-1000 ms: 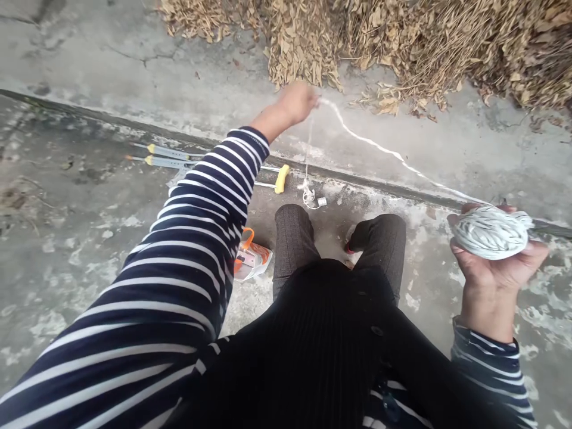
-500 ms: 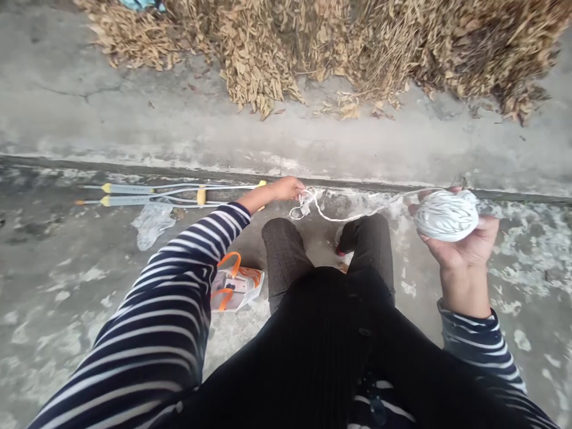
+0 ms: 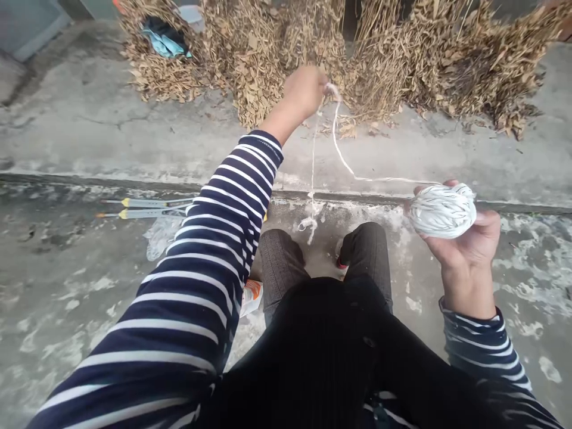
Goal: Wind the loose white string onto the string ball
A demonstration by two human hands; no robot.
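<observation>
In my right hand rests a thick ball of white cord, with my fingers curled round its underside and far side. A single strand runs from the ball leftward and up to my left hand. That hand is raised in front of the dry plants, its fingers closed on the cord. Below it a free length hangs straight down and ends in a knotted, looped tangle above the ground between my knees. The fingertips of my left hand are partly hidden.
Dry brown stalks and leaves lie along the raised concrete ledge. A pair of crutches and a clear plastic bag are on the ground at left. An orange-and-white bag shows beside my leg. Blue-and-black cloth lies on the plants.
My left hand has risen and moved forward, lifting the cord, so its knotted end now dangles. My right hand stays nearly in place with the ball. The view has tilted slightly upward.
</observation>
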